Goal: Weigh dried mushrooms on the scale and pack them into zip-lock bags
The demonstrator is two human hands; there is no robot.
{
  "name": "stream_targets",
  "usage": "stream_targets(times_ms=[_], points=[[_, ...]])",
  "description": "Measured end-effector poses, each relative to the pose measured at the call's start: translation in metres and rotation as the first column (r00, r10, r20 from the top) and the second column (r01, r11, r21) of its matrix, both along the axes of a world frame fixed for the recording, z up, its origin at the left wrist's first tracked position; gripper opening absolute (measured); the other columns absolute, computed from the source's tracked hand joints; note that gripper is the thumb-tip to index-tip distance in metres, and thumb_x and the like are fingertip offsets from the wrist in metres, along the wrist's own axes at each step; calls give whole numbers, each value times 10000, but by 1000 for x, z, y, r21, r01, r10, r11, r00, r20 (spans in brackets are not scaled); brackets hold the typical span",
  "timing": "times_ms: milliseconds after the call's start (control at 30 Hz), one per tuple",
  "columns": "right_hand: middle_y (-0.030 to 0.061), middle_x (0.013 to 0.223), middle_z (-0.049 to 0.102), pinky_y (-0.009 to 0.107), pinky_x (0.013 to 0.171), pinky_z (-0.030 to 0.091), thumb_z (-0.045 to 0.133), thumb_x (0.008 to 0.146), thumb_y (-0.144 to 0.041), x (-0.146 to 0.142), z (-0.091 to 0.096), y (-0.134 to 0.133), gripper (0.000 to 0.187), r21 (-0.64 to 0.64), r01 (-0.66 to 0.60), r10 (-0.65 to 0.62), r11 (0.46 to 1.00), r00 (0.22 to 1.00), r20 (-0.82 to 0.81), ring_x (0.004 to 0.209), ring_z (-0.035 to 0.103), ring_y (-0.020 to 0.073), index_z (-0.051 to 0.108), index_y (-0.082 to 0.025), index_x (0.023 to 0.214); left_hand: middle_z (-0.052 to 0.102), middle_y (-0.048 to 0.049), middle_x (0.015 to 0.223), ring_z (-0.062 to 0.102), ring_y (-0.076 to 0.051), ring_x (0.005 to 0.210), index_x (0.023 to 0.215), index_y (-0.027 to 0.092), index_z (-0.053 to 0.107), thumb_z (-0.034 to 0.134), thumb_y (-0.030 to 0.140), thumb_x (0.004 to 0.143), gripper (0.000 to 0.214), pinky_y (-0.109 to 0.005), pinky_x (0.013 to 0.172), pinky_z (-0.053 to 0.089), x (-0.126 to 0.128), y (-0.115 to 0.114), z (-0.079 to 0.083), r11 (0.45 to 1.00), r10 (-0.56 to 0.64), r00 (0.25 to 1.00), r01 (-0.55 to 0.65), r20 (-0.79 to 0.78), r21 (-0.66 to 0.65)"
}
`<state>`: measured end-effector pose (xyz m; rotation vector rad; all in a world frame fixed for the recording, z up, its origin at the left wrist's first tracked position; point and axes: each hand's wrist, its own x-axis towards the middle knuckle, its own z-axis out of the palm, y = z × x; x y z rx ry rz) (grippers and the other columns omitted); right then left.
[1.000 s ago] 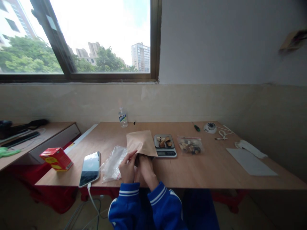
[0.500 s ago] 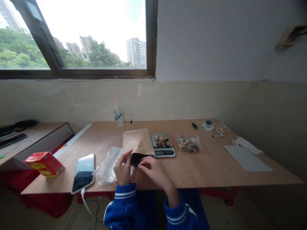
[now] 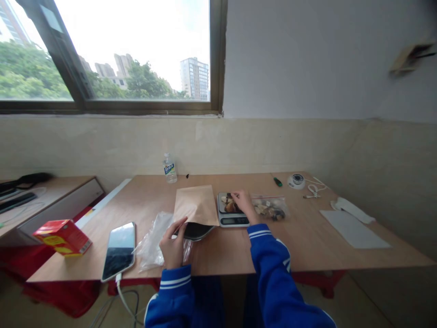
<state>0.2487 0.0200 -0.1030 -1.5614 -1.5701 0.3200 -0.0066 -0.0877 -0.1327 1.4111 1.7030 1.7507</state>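
Observation:
My left hand pinches the near edge of a brown kraft paper bag lying on the table. Its mouth gapes toward me and shows a dark inside. Right of the bag stands a kitchen scale with a small display. Dried brown and cream pieces, perhaps mushroom, lie on its plate. Over the plate's right side, my right hand has its fingertips closed at one of these pieces, partly covering them. Beside that hand is a clear zip bag with more such pieces.
Clear plastic bags lie left of the paper bag. Further left are a charging phone and a red box. A water bottle stands at the back. On the right are a white camera, a white board and a cloth.
My right hand has left the bag's mouth and moved right and away from me to the pieces on the scale. The mouth now gapes wider, with my left hand still on it.

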Motion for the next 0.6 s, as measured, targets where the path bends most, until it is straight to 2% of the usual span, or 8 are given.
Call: stream_targets(times_ms=[100,167,233,300,367,433,533,600], points=[[142,980,654,407,914,406,531,824,-225,-7,-2,-19,225,66,32,-32,997,999,3,1002,572,253,707,-134,930,738,-13,894,661,-214,859,906,250,735,641,458,725,290,-316,792,508,-1,1,-1,1000,0,1000,0,-6,-4],[113,997,638,364,870,446,460,856,-212,-19,-3,-46,257,160,-26,39,987,996,-79,961,581,217,689,-161,960,739,-14,896,663,-216,857,906,249,734,642,458,724,292,-315,784,510,0,2,-1,1000,3,1000,-3,1,-2],[77,938,645,304,782,491,430,875,-211,-37,-3,-77,261,196,-189,230,962,949,-217,874,606,180,681,-177,937,739,-17,899,663,-217,858,896,246,734,638,458,725,288,-316,781,512,4,3,0,1000,-3,1000,3,10,3],[46,873,659,279,765,511,430,878,-190,-58,-3,-105,263,147,-412,437,899,841,-317,829,626,158,686,-189,939,739,-20,896,663,-213,851,887,243,733,633,451,729,280,-313,780,514,8,4,1,1000,-22,1000,22,16,5],[40,964,678,285,847,506,404,870,-129,-80,-3,-124,314,96,-577,572,811,750,-332,920,630,152,686,-201,988,738,-21,895,664,-207,839,885,240,731,630,444,732,274,-311,781,515,12,5,1,999,-39,999,39,12,7],[43,1110,658,299,950,464,375,853,-66,-99,-5,-131,388,31,-645,629,764,733,-258,1049,598,151,668,-205,1065,737,-22,899,663,-207,845,886,240,731,625,447,738,275,-315,788,513,15,6,0,999,-41,999,41,-9,14],[101,1248,591,321,998,433,370,826,-13,-122,-13,-119,461,-97,-546,545,832,837,-37,1154,549,181,596,-166,1197,737,-22,896,662,-208,847,889,244,732,623,454,741,279,-316,785,514,17,6,-1,999,-39,999,40,-32,24],[156,1232,596,352,971,453,386,836,-25,-135,-20,-100,437,-183,-440,465,879,877,123,1137,566,224,569,-121,1221,737,-20,898,662,-205,846,890,247,733,634,450,734,274,-312,781,518,18,6,-2,999,-45,999,46,-21,24]])
